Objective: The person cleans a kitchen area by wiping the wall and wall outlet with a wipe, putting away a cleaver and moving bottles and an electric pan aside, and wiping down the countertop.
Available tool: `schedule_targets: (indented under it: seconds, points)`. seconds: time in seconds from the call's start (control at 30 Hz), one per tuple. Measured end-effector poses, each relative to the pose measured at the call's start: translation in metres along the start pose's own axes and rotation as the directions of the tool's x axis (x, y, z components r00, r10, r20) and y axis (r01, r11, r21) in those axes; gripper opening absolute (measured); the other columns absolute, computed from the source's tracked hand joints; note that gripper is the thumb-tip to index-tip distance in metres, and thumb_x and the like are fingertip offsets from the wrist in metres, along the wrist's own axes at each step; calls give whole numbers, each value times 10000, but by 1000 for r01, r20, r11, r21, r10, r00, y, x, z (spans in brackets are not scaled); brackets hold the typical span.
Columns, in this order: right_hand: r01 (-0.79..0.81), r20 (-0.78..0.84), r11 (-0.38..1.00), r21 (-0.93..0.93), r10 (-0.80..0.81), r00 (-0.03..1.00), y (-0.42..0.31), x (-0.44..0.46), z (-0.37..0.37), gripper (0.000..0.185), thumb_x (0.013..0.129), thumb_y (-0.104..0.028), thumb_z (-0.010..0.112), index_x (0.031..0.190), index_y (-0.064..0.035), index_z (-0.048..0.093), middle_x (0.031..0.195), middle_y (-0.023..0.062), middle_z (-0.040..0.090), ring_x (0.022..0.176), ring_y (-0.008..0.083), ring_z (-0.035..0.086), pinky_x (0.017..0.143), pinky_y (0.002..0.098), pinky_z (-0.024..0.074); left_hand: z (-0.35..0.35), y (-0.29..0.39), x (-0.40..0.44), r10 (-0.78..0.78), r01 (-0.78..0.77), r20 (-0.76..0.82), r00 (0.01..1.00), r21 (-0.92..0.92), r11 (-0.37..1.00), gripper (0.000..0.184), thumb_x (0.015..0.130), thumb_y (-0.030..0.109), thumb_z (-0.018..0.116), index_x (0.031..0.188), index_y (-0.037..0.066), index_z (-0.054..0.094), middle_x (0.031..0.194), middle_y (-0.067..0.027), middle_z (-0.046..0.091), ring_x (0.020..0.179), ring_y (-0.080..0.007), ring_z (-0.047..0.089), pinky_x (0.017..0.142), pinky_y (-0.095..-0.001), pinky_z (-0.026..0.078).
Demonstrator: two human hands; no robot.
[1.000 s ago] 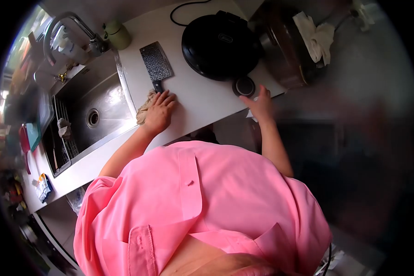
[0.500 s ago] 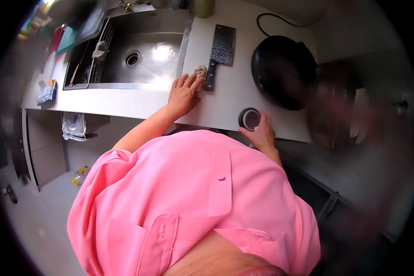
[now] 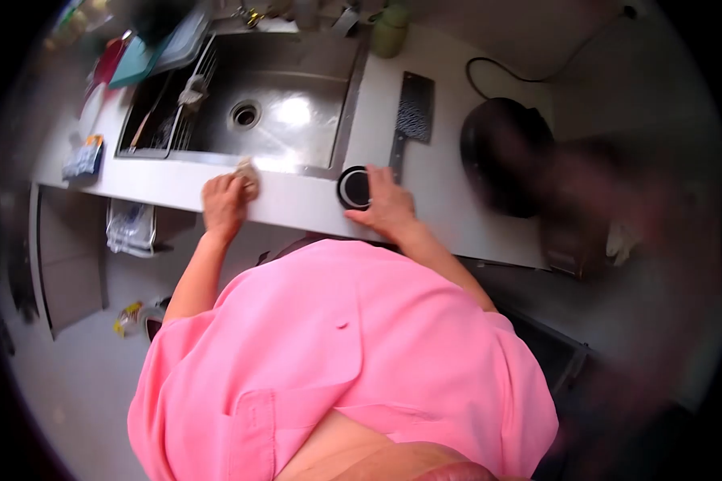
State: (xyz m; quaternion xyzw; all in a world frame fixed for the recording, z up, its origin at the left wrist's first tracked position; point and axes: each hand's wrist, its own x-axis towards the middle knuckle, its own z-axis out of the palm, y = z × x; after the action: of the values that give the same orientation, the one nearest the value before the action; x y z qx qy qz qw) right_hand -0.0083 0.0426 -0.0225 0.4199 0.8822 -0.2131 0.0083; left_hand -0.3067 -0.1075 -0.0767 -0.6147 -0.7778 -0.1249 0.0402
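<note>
My left hand (image 3: pixel 226 204) is closed on a crumpled beige cloth (image 3: pixel 249 179), which lies against the white counter strip in front of the sink. My right hand (image 3: pixel 390 207) grips a small round black container (image 3: pixel 353 188) with a pale ring on top, seen from above. Whether it is a cup or a lidded jar I cannot tell. This container is on or just over the counter (image 3: pixel 449 184), near the sink's front right corner. Just beyond my right hand lies a cleaver (image 3: pixel 414 108), its handle end partly hidden by my fingers.
The steel sink (image 3: pixel 305 120) has a wire rack (image 3: pixel 194 88) with a cloth on it. A black round pan-like appliance (image 3: pixel 505 156) with a cord stands at right. At the back is a green jar (image 3: pixel 390 32); a small packet (image 3: pixel 84 159) lies at far left.
My left hand has moved left with the cloth, from beside the cleaver to the sink's front edge. My right hand has carried the round container left, close to the sink. The view has shifted.
</note>
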Motion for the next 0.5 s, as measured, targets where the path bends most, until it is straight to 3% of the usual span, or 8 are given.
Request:
schedule_targets:
  seconds: [0.07,0.1,0.17,0.23,0.27,0.33,0.4,0.5]
  points:
    - [-25,13,998,-60,26,1000,-6,12,11,917,622,-453,777,1315,-38,342,1164,168,445,877,342,624,723,412,525,-8,-16,-7,-35,35,5,999,11,999,278,679,86,627,951,100,570,1066,-82,537,1063,-291,474,916,-431,350]
    - [-107,70,994,-33,109,992,-11,16,12,952,608,-484,784,1321,-34,343,1214,150,439,933,349,603,775,434,510,-11,-14,-8,-23,23,-8,1000,2,1000,278,679,86,627,951,100,570,1066,-82,537,1063,-291,474,916,-431,350]
    - [-87,50,996,-13,87,995,-12,13,4,959,610,-501,778,1325,-35,341,1236,149,429,957,347,596,789,432,506,-23,2,-6,-8,9,-184,983,5,1000,295,675,82,629,964,94,569,1135,-112,513,1121,-312,454,963,-442,326]
    - [-80,36,995,63,77,996,-14,6,-10,979,615,-569,748,1344,-62,336,1301,145,397,1010,334,579,817,425,492,-21,24,6,-48,23,-164,985,-149,989,310,698,88,641,999,68,569,1185,-142,494,1152,-333,440,991,-453,318]
    - [-124,-19,988,89,126,992,-11,2,-12,866,655,-591,706,1292,-82,413,1261,142,447,1007,327,580,815,417,485,-22,41,16,-53,19,-128,990,-250,968,315,706,86,644,1011,60,569,1177,-146,503,1138,-333,454,980,-453,334]
    - [-181,-207,975,131,206,957,7,0,-14,630,732,-536,660,1132,-72,514,1112,141,552,916,334,615,746,424,497,-18,85,39,8,-109,-223,975,-442,890,314,719,81,647,1020,42,568,1152,-157,530,1100,-341,487,940,-437,375]
    - [-299,-271,950,89,312,911,34,14,-7,487,760,-498,646,968,-62,583,935,140,637,864,343,631,731,436,496,-9,128,65,51,-192,-245,968,-595,781,301,716,65,643,1009,31,584,1079,-172,575,1009,-366,534,870,-434,426]
    - [-374,-101,926,-47,368,924,58,44,-2,522,748,-548,615,927,-58,636,882,172,670,845,362,644,744,445,498,-5,174,89,201,-383,-344,917,-618,686,337,625,21,625,955,42,564,1004,-146,583,917,-359,543,768,-436,438]
